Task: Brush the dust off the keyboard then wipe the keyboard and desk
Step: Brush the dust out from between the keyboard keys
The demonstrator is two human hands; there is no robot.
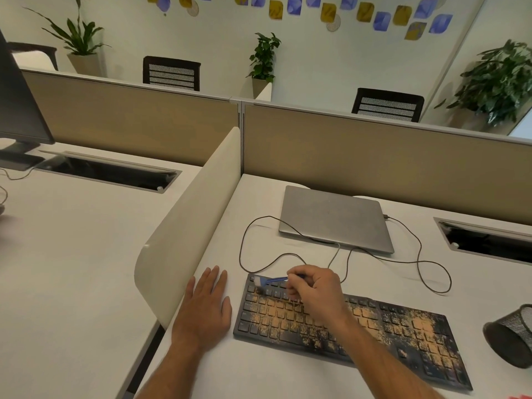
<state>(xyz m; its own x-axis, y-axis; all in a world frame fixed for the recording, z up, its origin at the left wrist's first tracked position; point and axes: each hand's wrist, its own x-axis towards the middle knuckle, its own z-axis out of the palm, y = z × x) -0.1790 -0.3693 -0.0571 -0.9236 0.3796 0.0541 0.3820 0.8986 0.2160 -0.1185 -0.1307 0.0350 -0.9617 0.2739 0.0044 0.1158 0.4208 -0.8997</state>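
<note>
A: Where's the brush (269, 281)?
B: Pinched in the right hand (312, 292), fingers curled round its blue handle. Bristles sit on the top-left keys of the keyboard (357, 326), which is covered in orange dust.
A: Left hand (207, 305)?
B: Flat on the desk (259, 375), fingers straight, just beside the keyboard's left edge.

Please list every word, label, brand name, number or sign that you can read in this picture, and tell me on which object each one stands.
No text can be read in this view.
keyboard: the key legends are too small, blurred and partly under orange dust.
laptop: the closed grey lid shows no legible brand or logo.
wall decorations: blue and yellow shapes only, no letters.
</note>
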